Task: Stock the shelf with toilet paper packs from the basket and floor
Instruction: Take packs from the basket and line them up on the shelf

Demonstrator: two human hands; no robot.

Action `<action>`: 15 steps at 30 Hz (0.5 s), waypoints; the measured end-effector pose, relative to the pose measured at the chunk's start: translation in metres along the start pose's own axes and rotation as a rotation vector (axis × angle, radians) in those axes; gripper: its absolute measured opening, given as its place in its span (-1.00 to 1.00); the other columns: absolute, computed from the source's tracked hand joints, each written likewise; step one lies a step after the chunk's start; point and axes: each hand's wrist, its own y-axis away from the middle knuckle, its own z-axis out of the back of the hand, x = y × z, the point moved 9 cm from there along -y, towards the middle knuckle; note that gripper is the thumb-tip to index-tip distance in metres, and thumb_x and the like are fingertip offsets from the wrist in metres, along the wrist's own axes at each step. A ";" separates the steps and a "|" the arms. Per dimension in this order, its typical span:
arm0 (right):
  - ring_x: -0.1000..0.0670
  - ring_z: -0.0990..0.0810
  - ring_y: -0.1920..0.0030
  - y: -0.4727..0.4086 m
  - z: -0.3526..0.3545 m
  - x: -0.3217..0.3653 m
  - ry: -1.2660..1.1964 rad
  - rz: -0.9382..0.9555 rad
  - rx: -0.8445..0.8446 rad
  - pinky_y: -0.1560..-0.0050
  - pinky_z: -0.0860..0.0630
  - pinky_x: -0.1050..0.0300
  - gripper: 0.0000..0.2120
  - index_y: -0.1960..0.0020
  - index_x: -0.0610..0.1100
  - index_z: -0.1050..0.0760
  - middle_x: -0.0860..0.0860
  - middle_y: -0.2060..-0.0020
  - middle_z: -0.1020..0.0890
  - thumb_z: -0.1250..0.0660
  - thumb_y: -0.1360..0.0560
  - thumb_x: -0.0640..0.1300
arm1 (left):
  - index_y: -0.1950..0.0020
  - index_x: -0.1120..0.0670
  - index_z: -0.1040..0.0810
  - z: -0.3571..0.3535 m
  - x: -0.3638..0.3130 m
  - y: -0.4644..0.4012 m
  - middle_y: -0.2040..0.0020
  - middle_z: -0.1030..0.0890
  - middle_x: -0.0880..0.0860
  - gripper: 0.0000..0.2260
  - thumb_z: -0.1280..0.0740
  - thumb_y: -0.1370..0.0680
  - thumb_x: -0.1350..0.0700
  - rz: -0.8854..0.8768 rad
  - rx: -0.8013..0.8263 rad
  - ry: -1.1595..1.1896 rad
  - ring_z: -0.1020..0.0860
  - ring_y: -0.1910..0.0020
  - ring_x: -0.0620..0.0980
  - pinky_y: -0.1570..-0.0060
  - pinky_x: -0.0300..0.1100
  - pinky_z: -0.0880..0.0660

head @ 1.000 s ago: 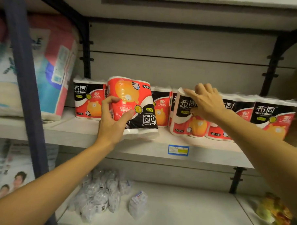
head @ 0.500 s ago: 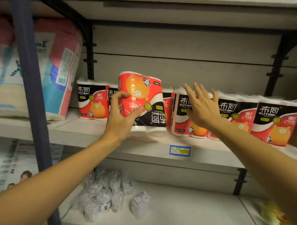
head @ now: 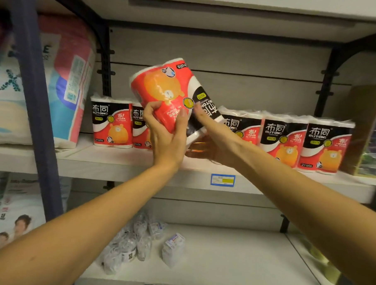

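Toilet paper pack [head: 174,94]: two-roll, film-wrapped, red/black print, held in the air above the front of the shelf [head: 121,161], tilted with its top leaning left and its print upside down. Left hand [head: 168,137] grips the lower end, thumb on the near face and fingers [head: 150,110] curled round the left edge. Right hand [head: 213,143] comes in from the right at the same lower end; its fingertips touch the black part of the wrapper, but the remaining fingers are hidden behind the pack, so I cannot tell whether it grips or only steadies. Row of matching packs [head: 284,142] stands upright behind and to both sides of the fingers, against the back panel; some packs directly behind the hands are hidden. Handling judgement: light, since one hand seems to bear most of it; soft and compressible, so a firm squeeze should dent the rolls rather than break anything. Glossy film looks slippery and loose at the ends; better to hold across the roll bodies with a wide grasp than to pinch the wrapper. Not fragile. Likely needs turning print-up before it joins the row.
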 end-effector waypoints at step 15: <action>-0.02 -0.60 -0.07 0.014 0.047 0.086 0.393 0.485 -0.604 -0.07 -0.60 -0.02 -0.30 -0.31 -0.10 -0.23 -0.05 -0.14 -0.56 -0.54 -0.35 0.04 | -0.15 -0.02 -0.36 -0.011 0.032 0.010 0.01 -0.52 0.00 -0.82 -0.24 -0.61 -0.05 -0.094 0.514 -0.418 -0.51 0.34 -0.16 0.36 -0.29 -0.41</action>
